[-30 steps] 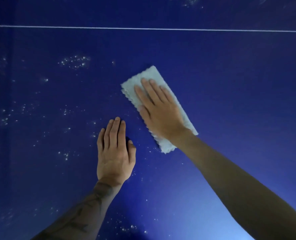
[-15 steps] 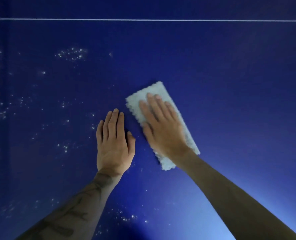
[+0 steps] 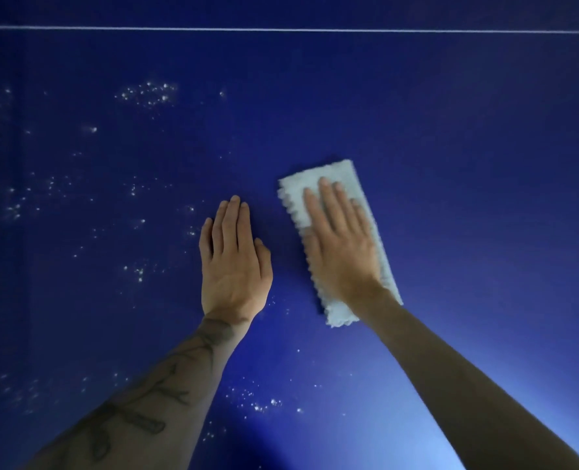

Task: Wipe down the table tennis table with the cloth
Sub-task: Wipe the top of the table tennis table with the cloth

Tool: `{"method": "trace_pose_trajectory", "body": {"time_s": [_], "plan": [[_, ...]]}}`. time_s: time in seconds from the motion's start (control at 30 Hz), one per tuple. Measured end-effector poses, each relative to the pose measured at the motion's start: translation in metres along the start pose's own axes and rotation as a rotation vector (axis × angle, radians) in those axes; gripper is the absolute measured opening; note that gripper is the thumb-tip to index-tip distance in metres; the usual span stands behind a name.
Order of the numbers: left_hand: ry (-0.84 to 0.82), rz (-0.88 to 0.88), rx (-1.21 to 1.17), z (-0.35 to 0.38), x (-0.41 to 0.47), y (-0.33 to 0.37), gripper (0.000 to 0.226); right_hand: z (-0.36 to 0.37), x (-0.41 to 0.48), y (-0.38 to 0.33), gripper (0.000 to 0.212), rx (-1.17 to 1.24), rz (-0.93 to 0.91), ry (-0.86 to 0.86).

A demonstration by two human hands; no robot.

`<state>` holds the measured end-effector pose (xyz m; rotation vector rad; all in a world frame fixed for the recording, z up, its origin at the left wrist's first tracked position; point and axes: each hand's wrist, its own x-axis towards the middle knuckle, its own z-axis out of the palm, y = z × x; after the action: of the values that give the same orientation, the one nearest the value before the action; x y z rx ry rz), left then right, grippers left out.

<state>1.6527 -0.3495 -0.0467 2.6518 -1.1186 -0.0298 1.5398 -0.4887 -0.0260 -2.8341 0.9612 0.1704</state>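
The dark blue table tennis table point(image 3: 450, 130) fills the head view. A folded pale cloth point(image 3: 318, 184) with a scalloped edge lies flat on it, right of centre. My right hand point(image 3: 342, 245) presses flat on the cloth with straight fingers and covers most of its middle. My left hand point(image 3: 235, 262) rests flat on the bare table just left of the cloth, fingers straight and together, not touching the cloth.
White specks and droplets point(image 3: 147, 93) are scattered over the left half of the table and near the front point(image 3: 257, 403). A thin white line point(image 3: 281, 29) runs across the table at the far side. The right half shows no specks.
My right hand has slid the cloth towards me and slightly to the right over the table. My left hand has stayed flat in about the same spot.
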Motion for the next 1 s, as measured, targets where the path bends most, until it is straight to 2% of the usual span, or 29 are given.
{"method": "trace_pose_trajectory", "body": {"time_s": [0.1,0.2,0.27,0.33,0.4,0.43,0.57,0.67,0.73,0.83,0.9,1.0], "plan": [[-0.008,0.003,-0.001,0.001,-0.001,-0.001,0.055,-0.01,0.022,0.028,0.063,0.04,0.209,0.031],[0.001,0.01,-0.01,0.002,-0.001,-0.001,0.055,-0.011,0.049,0.009,0.065,0.089,0.312,0.079],[-0.002,-0.008,-0.085,0.001,-0.001,-0.001,0.055,-0.006,0.045,-0.022,0.067,0.064,0.237,0.058],[-0.011,-0.064,-0.229,-0.005,-0.002,-0.001,0.055,0.002,0.013,-0.048,0.066,0.022,0.034,0.013],[0.021,-0.13,-0.328,-0.014,-0.005,-0.006,0.055,0.008,-0.028,-0.046,0.064,-0.002,-0.115,-0.025],[0.047,-0.149,-0.335,-0.019,-0.01,-0.009,0.054,0.009,-0.043,-0.034,0.062,0.008,-0.113,-0.023],[0.039,-0.098,-0.239,-0.03,-0.054,-0.024,0.054,-0.002,-0.039,0.019,0.061,0.019,0.163,0.03],[0.029,-0.01,-0.13,-0.026,-0.093,-0.029,0.052,-0.008,0.002,0.007,0.062,0.099,0.303,0.084],[0.02,0.03,-0.076,-0.021,-0.108,-0.031,0.051,-0.004,0.012,-0.024,0.066,0.115,0.239,0.074],[0.002,0.05,-0.025,-0.015,-0.115,-0.035,0.052,0.01,-0.025,-0.062,0.064,0.051,-0.056,0.022],[0.007,0.046,-0.012,-0.012,-0.115,-0.037,0.053,0.015,-0.055,-0.056,0.063,0.026,-0.17,-0.014],[0.014,0.047,-0.019,-0.009,-0.115,-0.038,0.052,0.012,-0.061,-0.018,0.062,0.037,-0.036,-0.012]]}}
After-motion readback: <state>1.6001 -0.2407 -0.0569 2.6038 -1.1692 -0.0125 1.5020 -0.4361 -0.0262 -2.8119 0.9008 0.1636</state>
